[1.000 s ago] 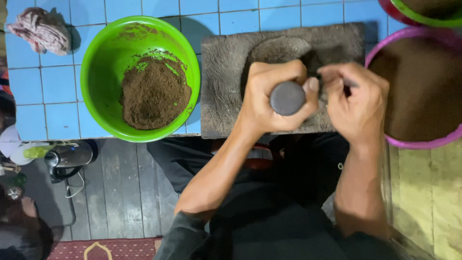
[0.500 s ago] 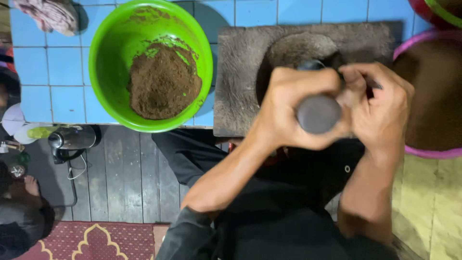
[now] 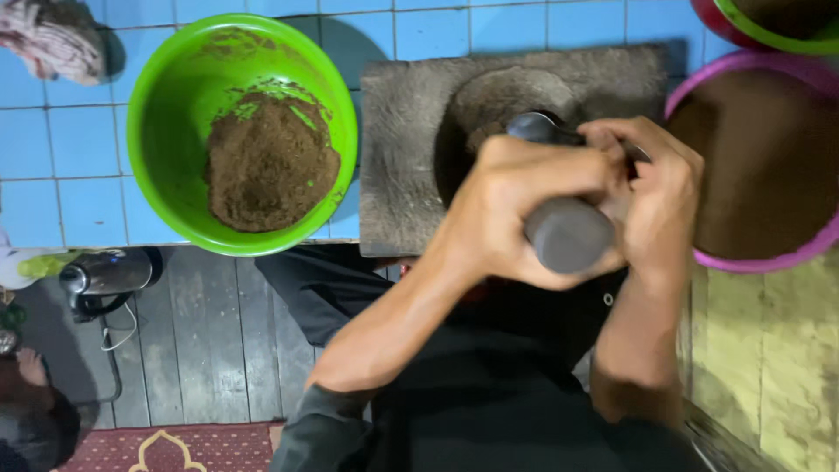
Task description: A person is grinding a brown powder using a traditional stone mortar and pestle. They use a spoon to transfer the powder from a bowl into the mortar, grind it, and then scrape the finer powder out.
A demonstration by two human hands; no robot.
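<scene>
both hands, left hand and right hand, wrap tight around the pestle above the stone mortar. the green bowl already holds ground brown powder; the pink tub seems fuller.

No packages, labels, signs, screens.
</scene>
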